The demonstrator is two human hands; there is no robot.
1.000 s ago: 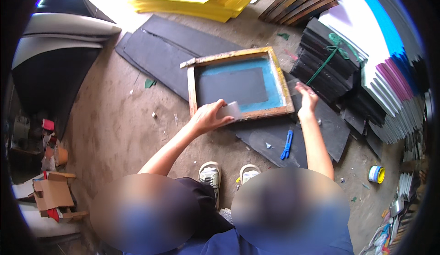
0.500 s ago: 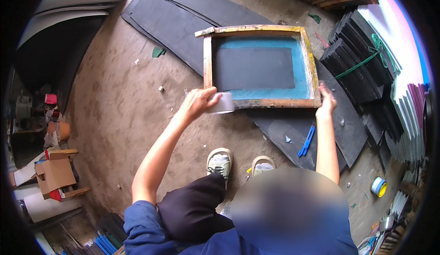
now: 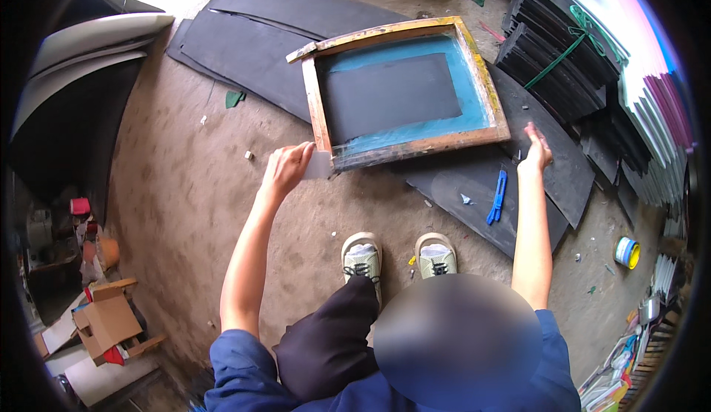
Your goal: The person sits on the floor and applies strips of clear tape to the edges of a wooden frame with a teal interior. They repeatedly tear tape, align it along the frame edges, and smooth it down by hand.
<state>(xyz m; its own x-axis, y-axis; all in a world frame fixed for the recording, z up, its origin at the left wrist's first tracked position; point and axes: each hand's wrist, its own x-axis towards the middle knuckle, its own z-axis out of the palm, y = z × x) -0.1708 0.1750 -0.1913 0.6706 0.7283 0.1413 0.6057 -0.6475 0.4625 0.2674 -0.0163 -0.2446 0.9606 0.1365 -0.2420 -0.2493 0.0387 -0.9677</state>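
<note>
A wooden screen-printing frame (image 3: 409, 151) with blue mesh around a dark rectangle lies slightly turned over black sheets. My left hand (image 3: 287, 167) is closed beside its near left corner. It pinches a small translucent greyish piece (image 3: 318, 165), which reaches the frame's corner; whether it is tape or a plastic card I cannot tell. Off the frame's near right corner, my right hand (image 3: 536, 149) is open, fingers stretched, apart from the wood. Just left of my right forearm, a blue utility knife (image 3: 498, 197) lies on a black sheet (image 3: 453, 190).
Bundled black sheets (image 3: 555, 41) tied with green string stand at the right. A blue-and-yellow tin (image 3: 626, 253) is on the floor to the right. Large curved sheets (image 3: 81, 93) lean at the left, above a cardboard box (image 3: 111, 316). Small scraps dot the floor.
The frame now appears tilted, its right side higher. My right hand has come away from its right corner. My left hand has moved left along the near edge with the pale piece.
</note>
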